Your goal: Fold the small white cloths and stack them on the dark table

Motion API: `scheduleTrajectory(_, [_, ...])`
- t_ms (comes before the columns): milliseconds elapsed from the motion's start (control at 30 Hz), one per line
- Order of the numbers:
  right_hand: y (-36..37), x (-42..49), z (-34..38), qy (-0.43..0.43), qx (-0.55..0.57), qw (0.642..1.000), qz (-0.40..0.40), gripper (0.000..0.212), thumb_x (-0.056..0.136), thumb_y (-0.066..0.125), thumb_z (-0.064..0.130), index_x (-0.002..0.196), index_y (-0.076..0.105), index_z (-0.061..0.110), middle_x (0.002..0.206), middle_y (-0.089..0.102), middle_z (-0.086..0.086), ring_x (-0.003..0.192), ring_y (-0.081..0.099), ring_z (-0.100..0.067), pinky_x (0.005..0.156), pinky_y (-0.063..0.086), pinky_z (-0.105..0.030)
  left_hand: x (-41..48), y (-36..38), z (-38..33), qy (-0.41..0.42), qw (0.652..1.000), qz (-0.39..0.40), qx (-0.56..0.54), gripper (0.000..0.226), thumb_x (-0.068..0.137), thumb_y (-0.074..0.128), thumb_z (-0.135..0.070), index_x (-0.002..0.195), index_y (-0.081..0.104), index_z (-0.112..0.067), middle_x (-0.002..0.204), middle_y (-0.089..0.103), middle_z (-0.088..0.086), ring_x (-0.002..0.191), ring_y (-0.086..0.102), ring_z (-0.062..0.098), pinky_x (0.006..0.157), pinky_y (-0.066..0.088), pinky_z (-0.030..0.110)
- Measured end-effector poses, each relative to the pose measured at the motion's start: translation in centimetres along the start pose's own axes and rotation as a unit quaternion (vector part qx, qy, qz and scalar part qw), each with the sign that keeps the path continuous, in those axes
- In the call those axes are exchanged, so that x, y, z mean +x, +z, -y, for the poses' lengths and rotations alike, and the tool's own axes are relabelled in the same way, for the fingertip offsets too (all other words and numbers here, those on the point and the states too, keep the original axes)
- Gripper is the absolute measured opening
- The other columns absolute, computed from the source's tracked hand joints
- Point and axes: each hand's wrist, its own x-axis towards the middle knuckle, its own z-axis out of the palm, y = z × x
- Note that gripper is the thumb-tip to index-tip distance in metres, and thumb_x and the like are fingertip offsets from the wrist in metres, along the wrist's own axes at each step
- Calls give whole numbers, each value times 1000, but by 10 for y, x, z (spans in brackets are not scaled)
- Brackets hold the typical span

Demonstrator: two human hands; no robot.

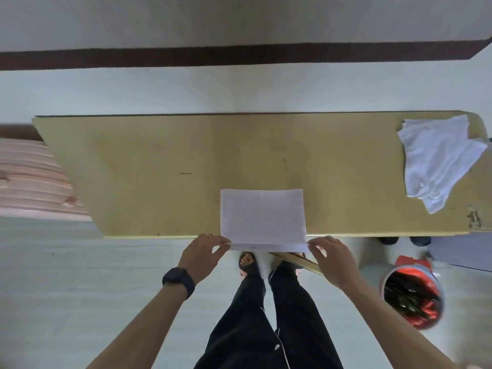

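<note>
A small white cloth (263,218) lies flat at the near edge of the tan table (159,169), its near hem hanging a little past the edge. My left hand (203,253) pinches the cloth's near left corner. My right hand (334,258) pinches the near right corner. A loose pile of white cloths (439,158) sits at the table's far right end.
A round bucket (412,296) with red and dark contents stands on the floor at the right. A pink striped surface (29,179) lies left of the table. My legs and sandalled feet are under the table's near edge. A dark band (239,55) runs along the far wall.
</note>
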Motion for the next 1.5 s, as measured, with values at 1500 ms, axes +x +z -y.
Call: scheduleTrajectory(1500, [-23, 159, 30, 6, 13, 996, -86, 5, 88, 68, 28, 91, 66, 31, 96, 57, 12, 71, 60, -15, 69, 42, -26, 154, -17, 15, -124, 991, -45, 7, 5, 86, 62, -41, 86, 67, -40, 87, 62, -19, 84, 59, 9, 75, 51, 31])
